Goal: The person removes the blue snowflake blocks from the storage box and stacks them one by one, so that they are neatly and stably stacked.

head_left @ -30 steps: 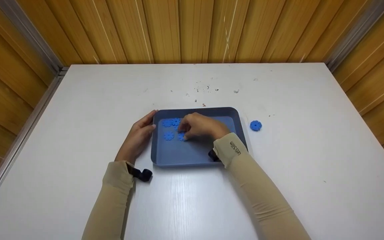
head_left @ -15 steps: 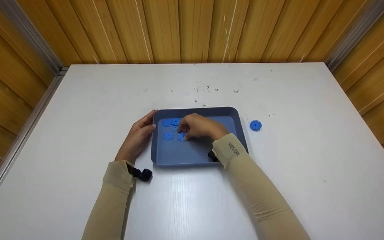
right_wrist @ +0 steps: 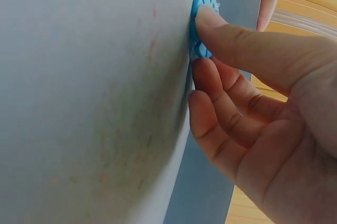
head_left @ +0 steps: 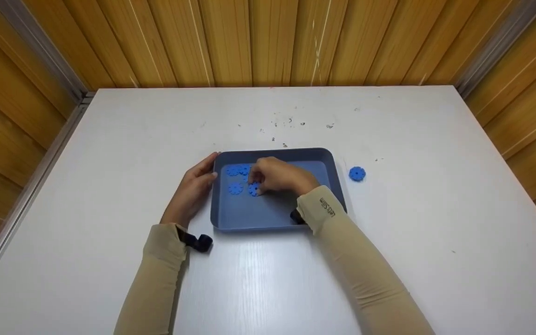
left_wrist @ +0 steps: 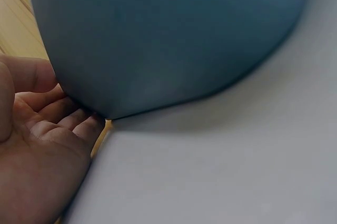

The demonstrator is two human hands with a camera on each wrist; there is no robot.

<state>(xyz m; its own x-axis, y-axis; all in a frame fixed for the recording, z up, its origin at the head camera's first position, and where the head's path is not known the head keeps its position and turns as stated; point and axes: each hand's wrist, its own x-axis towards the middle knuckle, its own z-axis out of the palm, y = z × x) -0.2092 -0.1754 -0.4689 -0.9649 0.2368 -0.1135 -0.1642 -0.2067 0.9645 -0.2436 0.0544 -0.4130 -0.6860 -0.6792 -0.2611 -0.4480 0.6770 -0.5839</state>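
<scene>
A grey-blue tray (head_left: 268, 221) lies on the white table in front of me. My left hand (head_left: 192, 190) holds its left side, thumb at the rim and fingers along the outer wall; the left wrist view shows those fingertips at the tray (left_wrist: 174, 50). Over the tray, my right hand (head_left: 279, 176) pinches a blue snowflake building disc (head_left: 253, 189) between thumb and fingers. In the right wrist view the thumb presses on the notched disc (right_wrist: 202, 48). Several more discs lie close by, among them a single disc (head_left: 235, 188) to the left; my fingers partly cover the group.
One more blue disc (head_left: 357, 174) lies on the white table (head_left: 435, 195), right of the tray. Wood-patterned panels (head_left: 272, 44) enclose the table at the back and sides. Small dark marks spot the tabletop beyond the tray.
The pinched disc has tilted slightly in my right hand's fingers and shows a little more of itself. Both hands and the tray keep nearly the same places.
</scene>
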